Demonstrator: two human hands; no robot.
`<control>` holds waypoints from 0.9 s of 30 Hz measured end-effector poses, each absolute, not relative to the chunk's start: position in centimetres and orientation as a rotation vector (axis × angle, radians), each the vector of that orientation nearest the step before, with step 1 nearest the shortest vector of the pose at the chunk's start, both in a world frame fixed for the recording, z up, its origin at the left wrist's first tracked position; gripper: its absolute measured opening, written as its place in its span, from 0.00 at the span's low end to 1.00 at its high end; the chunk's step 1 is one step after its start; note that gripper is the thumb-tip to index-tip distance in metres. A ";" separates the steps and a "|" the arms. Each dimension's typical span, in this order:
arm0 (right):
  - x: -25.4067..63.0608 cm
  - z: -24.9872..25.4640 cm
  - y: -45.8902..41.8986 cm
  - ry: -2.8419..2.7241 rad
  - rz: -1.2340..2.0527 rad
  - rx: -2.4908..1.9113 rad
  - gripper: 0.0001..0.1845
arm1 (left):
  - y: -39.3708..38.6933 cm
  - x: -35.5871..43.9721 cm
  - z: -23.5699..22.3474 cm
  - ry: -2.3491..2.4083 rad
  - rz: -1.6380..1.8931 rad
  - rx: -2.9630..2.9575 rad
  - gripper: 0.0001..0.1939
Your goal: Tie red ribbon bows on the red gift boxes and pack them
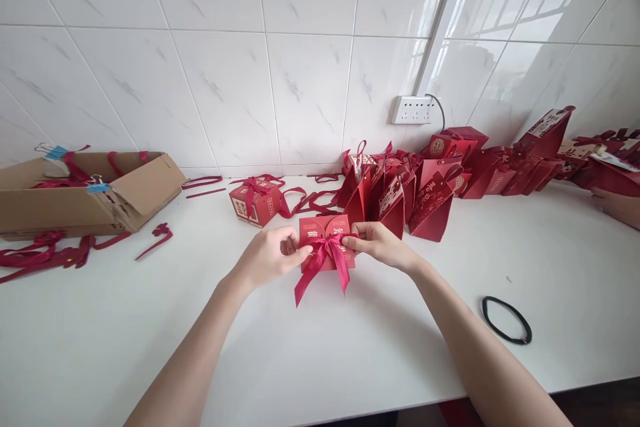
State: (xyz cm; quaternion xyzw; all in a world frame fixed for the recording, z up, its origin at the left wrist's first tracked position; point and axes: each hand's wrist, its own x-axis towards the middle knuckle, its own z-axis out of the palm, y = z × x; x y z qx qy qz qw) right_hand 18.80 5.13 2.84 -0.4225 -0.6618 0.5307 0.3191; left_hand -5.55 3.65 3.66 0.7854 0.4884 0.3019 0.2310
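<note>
A small red gift box [326, 221] with pale printed characters sits in front of me on the white table. Across its top a dark red ribbon [329, 250] is tied in a bow, its two tails hanging over the front. My left hand [270, 253] is closed at the bow's left side, thumb and fingers pinching the loop there. On the other side, my right hand [380, 242] pinches the right loop between thumb and fingers. The fingertips partly hide both loops.
A cardboard box [60, 210] with ribbons and binder clips stands left. Behind are a ribboned red box [256, 200], loose ribbons and several red bags [435, 203]. A black hair tie [506, 320] lies right. Another person's hand [617, 207] shows at the right edge.
</note>
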 end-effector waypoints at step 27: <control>18.9 2.6 5.5 -1.723 1.504 -0.983 0.23 | 4.9 -3.7 1.1 1.237 1.300 1.733 0.15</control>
